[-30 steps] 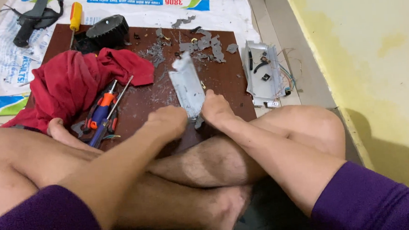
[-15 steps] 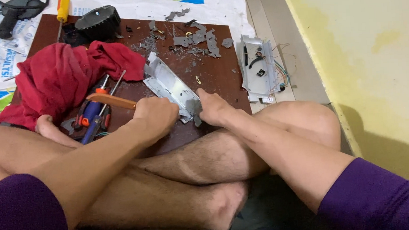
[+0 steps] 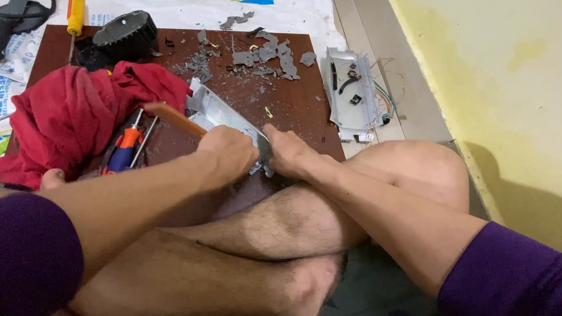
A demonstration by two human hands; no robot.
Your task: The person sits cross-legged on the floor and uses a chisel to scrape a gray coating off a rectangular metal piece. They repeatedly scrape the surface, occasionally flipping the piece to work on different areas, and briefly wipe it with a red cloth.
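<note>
My left hand (image 3: 227,156) is closed around a tool with an orange-brown handle (image 3: 173,118) that sticks out up and to the left. Its tip is hidden at a grey metal plate (image 3: 216,111) lying tilted on the dark brown board (image 3: 291,105). My right hand (image 3: 288,152) grips the plate's near end, right beside the left hand. Both forearms reach forward over my crossed bare legs.
A red cloth (image 3: 73,112) lies left on the board, with screwdrivers (image 3: 124,148) beside it. A black round part (image 3: 124,34) and grey fragments (image 3: 261,52) lie farther back. A white tray with small parts and wires (image 3: 354,92) sits right, by a yellow wall (image 3: 509,66).
The grey plate has swung from pointing straight away to slanting up-left. My left hand has picked up the orange-handled tool and now works it at the plate's near end.
</note>
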